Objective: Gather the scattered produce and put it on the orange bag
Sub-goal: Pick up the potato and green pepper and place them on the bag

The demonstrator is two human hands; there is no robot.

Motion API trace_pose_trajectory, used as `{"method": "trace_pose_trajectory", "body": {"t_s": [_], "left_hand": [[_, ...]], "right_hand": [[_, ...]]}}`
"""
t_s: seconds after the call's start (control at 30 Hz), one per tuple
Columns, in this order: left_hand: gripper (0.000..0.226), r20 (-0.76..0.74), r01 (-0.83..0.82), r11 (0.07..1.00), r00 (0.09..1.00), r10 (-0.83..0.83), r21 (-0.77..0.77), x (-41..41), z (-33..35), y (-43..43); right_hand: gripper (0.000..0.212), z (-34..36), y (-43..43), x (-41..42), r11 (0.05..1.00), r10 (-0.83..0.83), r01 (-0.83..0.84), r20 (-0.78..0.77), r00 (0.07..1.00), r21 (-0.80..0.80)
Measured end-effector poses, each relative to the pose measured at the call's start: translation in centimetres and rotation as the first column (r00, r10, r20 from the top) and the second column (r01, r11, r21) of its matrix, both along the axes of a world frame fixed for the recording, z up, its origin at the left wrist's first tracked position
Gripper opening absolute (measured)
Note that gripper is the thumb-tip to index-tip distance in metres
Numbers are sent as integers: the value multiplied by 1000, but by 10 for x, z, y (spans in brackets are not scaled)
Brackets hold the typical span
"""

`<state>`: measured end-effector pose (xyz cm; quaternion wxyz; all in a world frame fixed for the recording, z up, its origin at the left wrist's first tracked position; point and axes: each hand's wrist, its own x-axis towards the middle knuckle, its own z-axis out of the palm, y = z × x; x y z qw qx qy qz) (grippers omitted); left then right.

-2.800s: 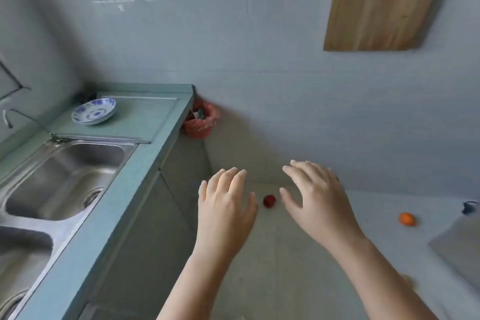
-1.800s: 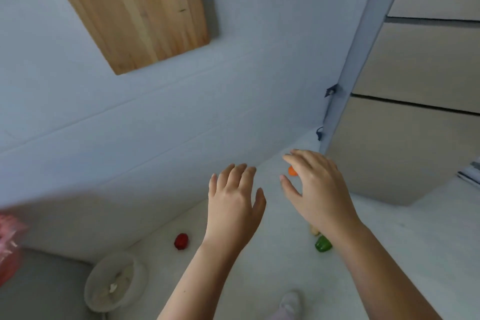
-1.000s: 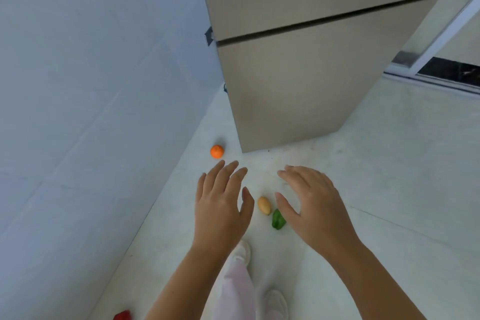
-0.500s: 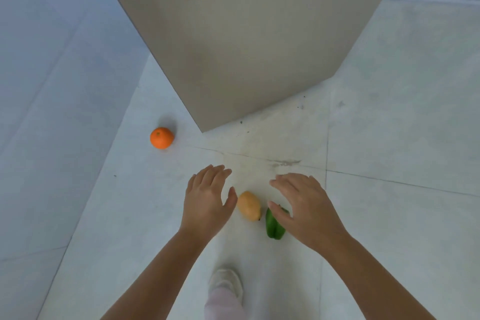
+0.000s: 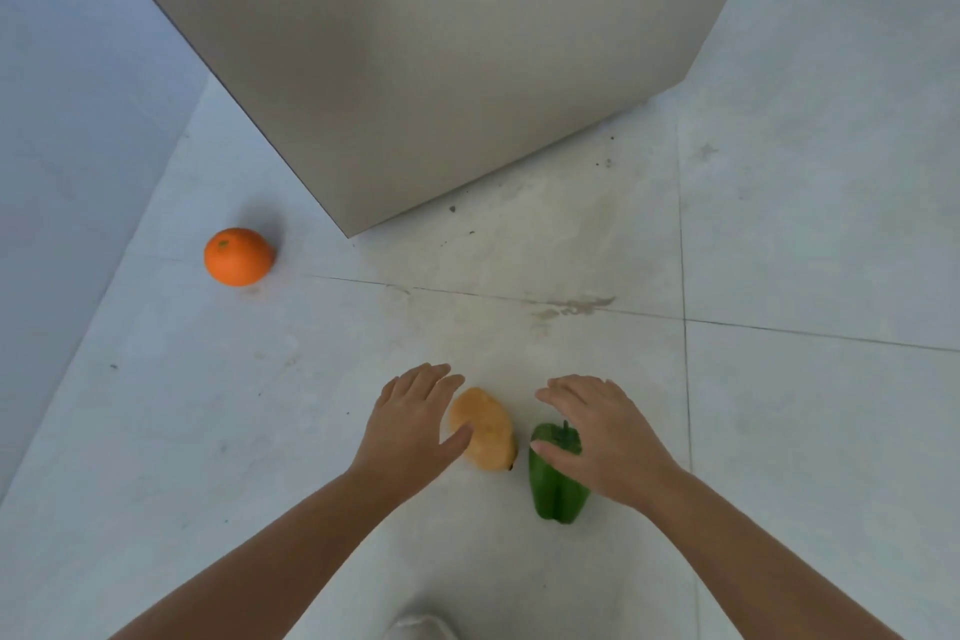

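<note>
A yellow mango (image 5: 485, 429) and a green bell pepper (image 5: 556, 481) lie side by side on the pale tiled floor (image 5: 805, 431). My left hand (image 5: 413, 426) hovers open just left of the mango, its thumb over the fruit's left edge. My right hand (image 5: 602, 437) is spread open over the pepper's upper right part, thumb across its top. An orange (image 5: 238, 256) sits apart on the floor at the left, near the wall. The orange bag is out of view.
A tall beige cabinet or fridge (image 5: 441, 57) stands on the floor straight ahead, its corner close to the orange. A grey wall (image 5: 62, 130) runs along the left. My shoe tip (image 5: 423, 628) shows at the bottom edge.
My view swung from the sink area down to the floor. Both hands have lowered onto the mango and pepper, which now look larger and closer.
</note>
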<state>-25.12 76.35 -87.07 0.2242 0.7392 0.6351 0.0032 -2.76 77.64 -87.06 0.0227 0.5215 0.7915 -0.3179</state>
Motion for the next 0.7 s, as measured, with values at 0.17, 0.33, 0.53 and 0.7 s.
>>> {"method": "trace_pose_trajectory", "body": {"t_s": [0.17,0.33,0.53,0.7], "left_hand": [[64,47,-47,997,998,50,-69,14,-18,-5],[78,78,-147,981,984,158,-127,33,-32,-10],[80,60,-134,978,988,145,-158,40,-38,-14],[78,126,-176,955,970,210,-238,44,-39,-16]], "right_hand": [[64,-16,-18,4,999,-12,12,3,1000,-51],[71,-26,-28,9,993,-21,17,-32,999,-118],[70,-32,-33,7,983,-79,66,-71,994,-168],[73,-43,-39,3,948,-209,169,-129,969,-269]]}}
